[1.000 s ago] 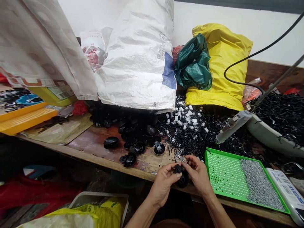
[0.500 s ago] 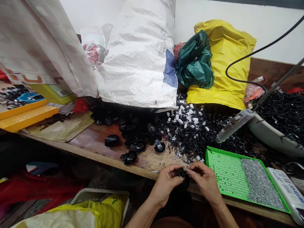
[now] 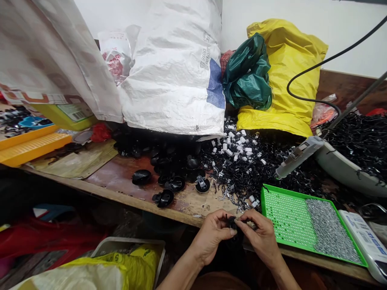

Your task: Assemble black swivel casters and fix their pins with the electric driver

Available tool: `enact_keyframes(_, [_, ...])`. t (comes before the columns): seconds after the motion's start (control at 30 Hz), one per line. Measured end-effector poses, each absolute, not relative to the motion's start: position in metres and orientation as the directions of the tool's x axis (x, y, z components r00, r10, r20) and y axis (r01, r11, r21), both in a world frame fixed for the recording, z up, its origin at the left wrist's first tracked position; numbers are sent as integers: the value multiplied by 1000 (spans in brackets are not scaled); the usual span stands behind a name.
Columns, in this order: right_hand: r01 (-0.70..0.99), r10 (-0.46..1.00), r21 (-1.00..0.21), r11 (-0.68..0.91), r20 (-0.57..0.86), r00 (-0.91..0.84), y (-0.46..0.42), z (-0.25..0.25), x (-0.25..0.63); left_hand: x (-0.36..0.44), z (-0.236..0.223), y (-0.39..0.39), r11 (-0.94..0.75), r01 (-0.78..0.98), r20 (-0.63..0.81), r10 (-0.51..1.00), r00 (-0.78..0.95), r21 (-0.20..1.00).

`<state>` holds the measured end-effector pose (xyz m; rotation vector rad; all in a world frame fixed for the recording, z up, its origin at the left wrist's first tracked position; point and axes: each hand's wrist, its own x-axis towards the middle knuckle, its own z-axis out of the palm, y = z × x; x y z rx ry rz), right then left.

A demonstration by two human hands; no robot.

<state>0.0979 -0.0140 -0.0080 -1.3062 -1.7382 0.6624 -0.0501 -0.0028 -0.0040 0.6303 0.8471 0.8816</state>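
My left hand and my right hand meet at the front edge of the wooden workbench, both pinched on one small black plastic part held between their fingertips. Behind the hands lies a heap of small black and white pieces. Several round black shells lie loose on the bench to the left of my hands.
A green perforated tray with small grey metal bits sits right of my hands, and a grey tool on a cord hangs above it. Behind stand a white woven sack, a green bag and a yellow bag. A basin of black parts sits far right; yellow trays far left.
Both hands have drawn slightly lower and nearer to me at the bench edge, still working the same black part; the view has shifted a little.
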Motion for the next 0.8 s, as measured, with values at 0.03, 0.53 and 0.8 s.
enact_keyframes(0.03, [481, 960, -832, 277, 259, -106, -15, -7, 98, -50, -3, -4, 497, -378, -370, 856, 362, 781])
enact_keyframes(0.53, [352, 994, -929, 110, 113, -13, -16, -5, 97, -47, 5, -3, 520, -379, -409, 848, 337, 765])
enact_keyframes(0.8, [490, 901, -765, 418, 416, -121, -20, -4, 98, -48, 0, -4, 502, -413, -397, 861, 318, 760])
